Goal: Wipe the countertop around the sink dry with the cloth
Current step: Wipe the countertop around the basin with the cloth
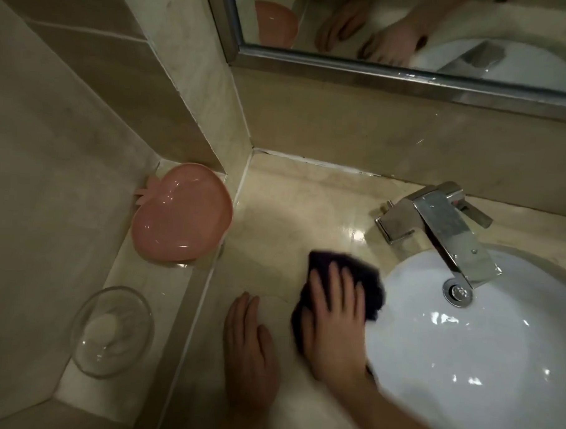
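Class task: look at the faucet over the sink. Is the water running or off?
Off. No stream falls from the faucet spout into the white sink; only still glints show in the basin.

I count two hands: left hand [249, 352], right hand [332, 323]. One dark cloth [366, 276]. One white sink basin [496, 353], one chrome faucet [437, 221], one drain fitting [459, 292]. One beige countertop [291, 214]. Two dishes on side ledge [162, 283]: one pink apple-shaped dish [181, 213], one clear glass dish [112, 331]. I see one pale soap bar [103, 328] inside glass dish. One mirror [412, 35].
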`<control>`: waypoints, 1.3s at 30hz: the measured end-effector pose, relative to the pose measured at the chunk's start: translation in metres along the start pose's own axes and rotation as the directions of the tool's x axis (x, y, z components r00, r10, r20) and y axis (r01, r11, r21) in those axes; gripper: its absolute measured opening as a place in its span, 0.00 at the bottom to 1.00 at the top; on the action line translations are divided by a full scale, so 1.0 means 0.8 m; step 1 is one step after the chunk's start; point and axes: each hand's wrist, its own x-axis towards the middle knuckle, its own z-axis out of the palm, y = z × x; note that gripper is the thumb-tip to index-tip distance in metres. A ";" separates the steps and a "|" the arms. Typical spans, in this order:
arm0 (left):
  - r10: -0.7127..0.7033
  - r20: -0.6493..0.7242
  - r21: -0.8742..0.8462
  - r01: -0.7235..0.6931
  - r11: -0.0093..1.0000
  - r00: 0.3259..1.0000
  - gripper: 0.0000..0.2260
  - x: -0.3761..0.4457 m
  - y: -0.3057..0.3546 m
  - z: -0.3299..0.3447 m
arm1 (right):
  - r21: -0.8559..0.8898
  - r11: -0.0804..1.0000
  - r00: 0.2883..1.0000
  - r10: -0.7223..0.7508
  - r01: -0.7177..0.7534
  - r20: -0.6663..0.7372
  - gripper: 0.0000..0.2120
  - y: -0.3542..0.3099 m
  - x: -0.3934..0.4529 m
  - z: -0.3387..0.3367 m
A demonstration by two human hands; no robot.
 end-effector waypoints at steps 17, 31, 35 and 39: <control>0.002 -0.114 -0.100 -0.014 0.995 0.994 0.20 0.004 0.004 0.004 | 0.009 1.000 0.995 0.015 -0.014 -0.095 0.23 -0.039 0.289 0.021; -0.102 -0.075 -0.142 0.091 0.986 0.992 0.21 -0.001 0.004 0.000 | 0.077 0.941 0.942 -0.333 0.330 0.034 0.28 -0.006 0.209 0.004; -0.105 -0.052 -0.154 0.096 0.983 0.993 0.21 -0.001 0.004 0.000 | -0.080 0.992 0.995 -0.102 0.102 0.003 0.27 0.030 0.269 -0.006; -0.091 -0.031 -0.176 0.084 0.981 0.995 0.21 -0.001 0.007 -0.003 | -0.064 0.995 0.997 -0.080 0.079 -0.009 0.27 0.016 0.261 0.001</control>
